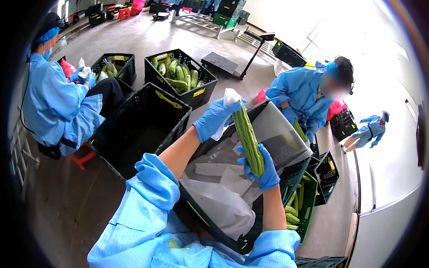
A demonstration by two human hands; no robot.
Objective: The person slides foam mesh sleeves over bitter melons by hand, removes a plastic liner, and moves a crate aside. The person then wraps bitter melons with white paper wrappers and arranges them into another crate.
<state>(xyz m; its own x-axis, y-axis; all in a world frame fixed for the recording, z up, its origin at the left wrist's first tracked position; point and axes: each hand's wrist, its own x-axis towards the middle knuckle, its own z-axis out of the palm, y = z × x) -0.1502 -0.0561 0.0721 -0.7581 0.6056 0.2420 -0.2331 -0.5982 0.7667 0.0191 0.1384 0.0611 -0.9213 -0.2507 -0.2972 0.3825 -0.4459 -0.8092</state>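
A long green bitter melon (247,138) is held at a slant in front of me, over a dark crate (241,241). My right hand (264,169), in a blue glove, is wrapped round its lower end. At the upper end, my left hand (213,118), also gloved, is closed on a white wrap (231,97) that covers the tip; I cannot tell whether it is paper or foam net. Translucent white sheets (219,203) and a white netted sleeve (216,169) lie in the crate beneath my hands.
A dark crate (140,129) stands left of mine, and a crate of bitter melons (181,73) beyond it. A person (62,98) sits at left; another person (299,89) bends at right. More melons (292,214) fill a green crate at right. A platform scale (221,62) stands behind.
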